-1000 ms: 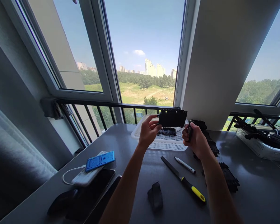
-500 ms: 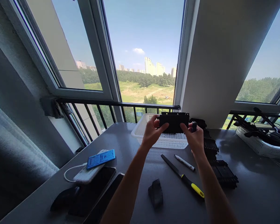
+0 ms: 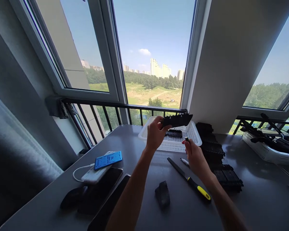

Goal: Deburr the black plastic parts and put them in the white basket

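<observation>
My left hand [image 3: 156, 134] grips a flat black plastic panel [image 3: 177, 120] with a notched edge by its left end, raised over a white perforated basket [image 3: 168, 147]. Lower and to the right, my right hand [image 3: 197, 160] is closed around a small dark object [image 3: 187, 139]; only its short end shows, so I cannot tell its kind. A gap separates this hand from the panel. Inside the basket lies another black ribbed piece [image 3: 174, 133]. Below my hands, a file [image 3: 178, 168] with a black and yellow handle rests beside a white marker [image 3: 184, 161], partly covered by my right hand.
Stacked black plastic panels [image 3: 227, 178] run along the right of the basket. Farther right stands a white basket [image 3: 262, 149] of black parts. A blue-screened device [image 3: 108, 159], a dark phone [image 3: 110, 178], a mouse [image 3: 73, 197] and a black lump [image 3: 162, 194] are on the table.
My right hand has let go of the panel and moved down and left, keeping the small dark object. The panel, now only in my left hand, has tilted.
</observation>
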Action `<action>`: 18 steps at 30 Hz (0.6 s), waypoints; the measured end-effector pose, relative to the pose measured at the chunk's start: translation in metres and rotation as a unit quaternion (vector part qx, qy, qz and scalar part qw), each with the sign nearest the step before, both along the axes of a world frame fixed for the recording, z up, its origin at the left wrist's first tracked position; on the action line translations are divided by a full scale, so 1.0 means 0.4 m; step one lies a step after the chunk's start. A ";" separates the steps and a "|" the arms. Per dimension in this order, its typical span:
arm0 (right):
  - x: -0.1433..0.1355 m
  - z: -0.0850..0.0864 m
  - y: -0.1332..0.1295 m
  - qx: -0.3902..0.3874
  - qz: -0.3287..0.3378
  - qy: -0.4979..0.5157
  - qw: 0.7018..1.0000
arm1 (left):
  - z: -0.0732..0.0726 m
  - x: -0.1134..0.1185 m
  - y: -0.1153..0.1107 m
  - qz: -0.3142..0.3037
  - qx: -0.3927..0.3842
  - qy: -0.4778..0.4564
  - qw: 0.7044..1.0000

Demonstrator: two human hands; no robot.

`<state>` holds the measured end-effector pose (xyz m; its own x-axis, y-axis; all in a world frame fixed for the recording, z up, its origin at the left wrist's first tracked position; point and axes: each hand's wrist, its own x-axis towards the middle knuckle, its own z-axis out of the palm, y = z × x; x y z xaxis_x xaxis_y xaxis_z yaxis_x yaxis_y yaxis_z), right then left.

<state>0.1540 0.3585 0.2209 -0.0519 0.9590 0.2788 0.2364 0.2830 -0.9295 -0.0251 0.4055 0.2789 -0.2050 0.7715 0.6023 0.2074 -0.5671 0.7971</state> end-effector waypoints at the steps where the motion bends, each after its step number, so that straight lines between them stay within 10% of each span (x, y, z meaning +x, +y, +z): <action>1: -0.017 -0.032 -0.022 0.027 -0.002 -0.103 0.994 | 0.000 0.002 -0.002 0.021 0.022 0.032 0.999; 6: -0.089 -0.196 -0.072 0.004 0.018 -0.415 0.909 | -0.011 0.026 -0.015 0.055 0.126 0.147 0.980; 11: -0.122 -0.256 -0.062 0.014 0.011 -0.506 0.862 | -0.034 0.040 -0.029 0.026 0.169 0.224 0.960; 14: -0.126 -0.260 -0.067 0.035 0.023 -0.478 0.878 | -0.053 0.039 -0.039 0.034 0.194 0.226 0.954; 18: -0.090 -0.246 -0.065 0.063 0.042 -0.237 0.969 | -0.110 0.026 -0.054 0.020 0.187 0.209 0.960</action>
